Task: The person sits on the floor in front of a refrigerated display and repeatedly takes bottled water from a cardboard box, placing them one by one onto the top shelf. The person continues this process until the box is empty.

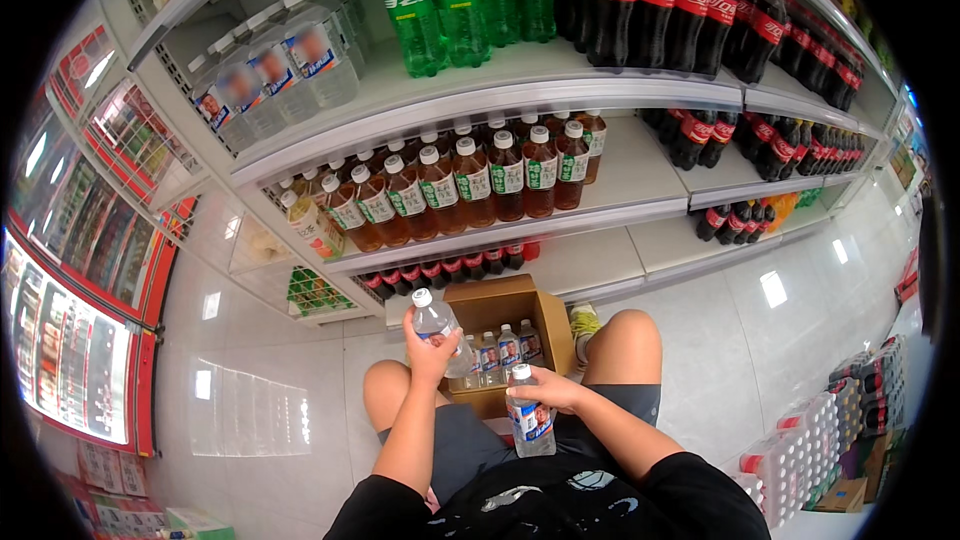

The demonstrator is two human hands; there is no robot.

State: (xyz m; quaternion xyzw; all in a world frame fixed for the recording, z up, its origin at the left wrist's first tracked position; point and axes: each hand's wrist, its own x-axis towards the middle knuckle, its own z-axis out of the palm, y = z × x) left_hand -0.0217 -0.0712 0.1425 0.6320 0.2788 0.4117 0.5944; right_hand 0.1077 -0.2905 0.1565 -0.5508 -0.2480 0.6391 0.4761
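Note:
My left hand [431,352] grips a clear plastic bottle [430,321] with a white cap, raised over the left side of an open cardboard box [556,330]. Closer to my body, my right hand [551,390] is closed around a second clear bottle [531,427], its blue and white label facing up. Between my knees, the box stands on the floor against the shelf, flaps raised. Several similar bottles [509,345] stand upright inside it; my hands and the held bottles hide part of its contents.
Bottles of brown tea [457,187] line the middle shelf [600,199]. Above are clear bottles [315,52], green Sprite bottles [457,15] and Coca-Cola bottles [651,7]. A red-framed drinks cooler [142,390] stands left. Wrapped bottle packs [799,450] sit on the right. My shoe [583,322] is beside the box.

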